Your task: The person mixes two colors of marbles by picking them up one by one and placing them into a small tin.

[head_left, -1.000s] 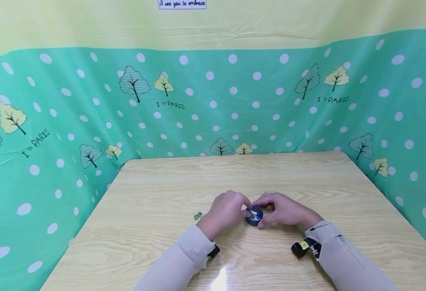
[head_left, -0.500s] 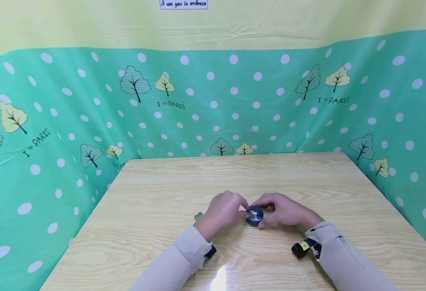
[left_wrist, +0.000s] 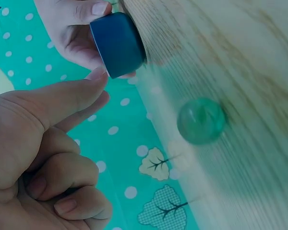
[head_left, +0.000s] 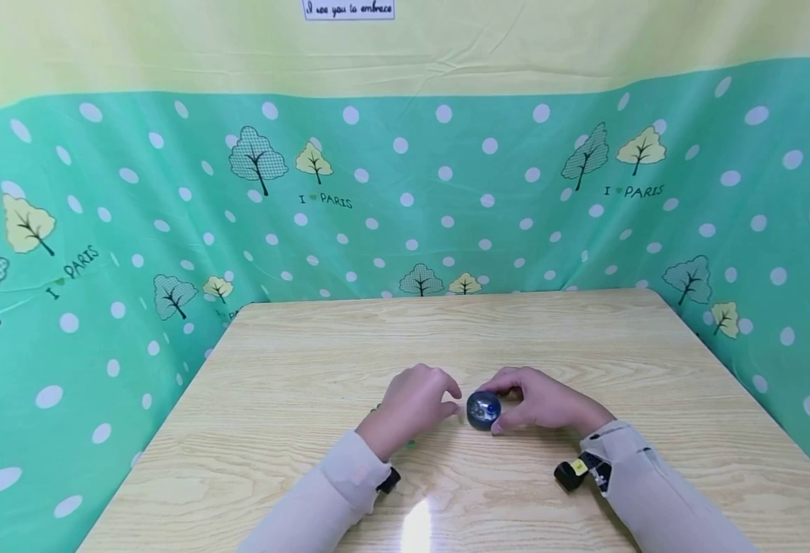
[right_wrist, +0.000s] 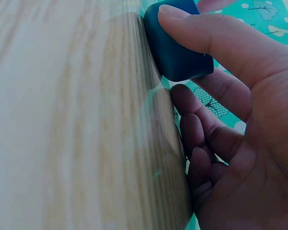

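A small dark blue cup stands on the table, with glassy blue and clear bits showing inside it. My right hand grips the cup's side between thumb and fingers; in the right wrist view the thumb lies along the cup wall. My left hand is just left of the cup, apart from it in the head view. Its thumb and index finger reach forward, the other fingers are curled in, and nothing shows between them. A green glass marble lies on the table near the left hand.
More green peeks out behind the left hand, which mostly covers it. The pale wooden table is bordered by a green dotted curtain at the back and sides. Black wrist cameras hang under both sleeves.
My left hand has drawn back leftward from the cup's rim, now partly covering the green marbles at its left. The right hand and the cup have stayed in place.
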Motion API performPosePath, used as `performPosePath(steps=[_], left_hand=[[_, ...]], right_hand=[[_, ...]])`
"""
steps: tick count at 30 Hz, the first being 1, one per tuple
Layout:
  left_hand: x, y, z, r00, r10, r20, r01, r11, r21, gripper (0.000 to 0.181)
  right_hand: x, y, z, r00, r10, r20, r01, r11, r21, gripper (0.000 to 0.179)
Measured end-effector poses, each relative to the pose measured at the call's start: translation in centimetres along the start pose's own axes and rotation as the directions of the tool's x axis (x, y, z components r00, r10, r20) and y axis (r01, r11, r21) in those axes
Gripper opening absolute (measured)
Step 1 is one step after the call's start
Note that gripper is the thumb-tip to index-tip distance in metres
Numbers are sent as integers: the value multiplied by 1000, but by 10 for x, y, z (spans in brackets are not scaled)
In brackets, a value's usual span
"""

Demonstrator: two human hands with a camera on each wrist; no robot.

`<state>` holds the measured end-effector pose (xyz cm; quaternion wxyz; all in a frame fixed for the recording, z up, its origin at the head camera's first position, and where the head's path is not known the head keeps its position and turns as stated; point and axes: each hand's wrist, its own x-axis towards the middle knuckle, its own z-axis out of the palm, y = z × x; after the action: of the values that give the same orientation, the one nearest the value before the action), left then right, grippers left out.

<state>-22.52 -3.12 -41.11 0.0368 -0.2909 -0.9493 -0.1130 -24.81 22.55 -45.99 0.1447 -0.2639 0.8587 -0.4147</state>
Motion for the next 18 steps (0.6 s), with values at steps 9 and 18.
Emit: performPosePath(steps=[9, 18], left_hand=[[-6, -9, -4, 1000, -12, -2, 12, 999, -30, 20], [-16, -24, -10, 999, -23, -29, 22, 999, -23, 20]], right_hand=[[2, -1, 0, 1000, -5, -4, 5, 1000, -3, 51], [2, -1, 1, 1000, 20, 0, -20, 999, -40, 53]])
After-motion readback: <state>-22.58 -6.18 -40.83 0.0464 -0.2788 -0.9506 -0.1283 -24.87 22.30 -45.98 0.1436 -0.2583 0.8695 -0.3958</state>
